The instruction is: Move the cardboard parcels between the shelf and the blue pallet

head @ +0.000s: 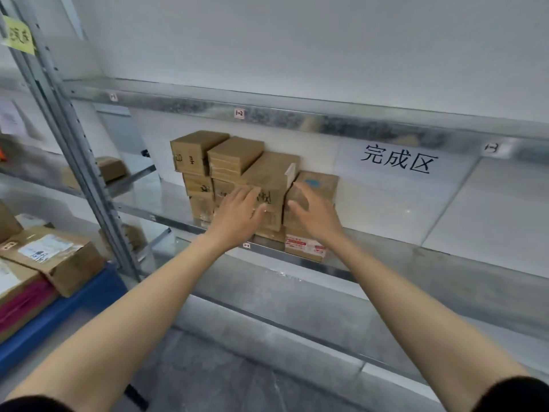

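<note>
Left hand [237,215] and right hand [315,217] held open, nothing grasped, cardboard parcels [234,162] stacked on shelf [401,251] just beyond them, paper sign [399,159] posted to the right, blue pallet [86,295] loaded lower left.

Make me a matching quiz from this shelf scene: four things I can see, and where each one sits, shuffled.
Things:
1 yellow note
2 blue pallet
3 printed sign
4 blue-marked parcel

Places:
A right of the parcel stack
B low on the left, under other parcels
C top left, on the shelf post
D right end of the stack, just beyond the right hand

Pairs: 1-C, 2-B, 3-A, 4-D.
</note>
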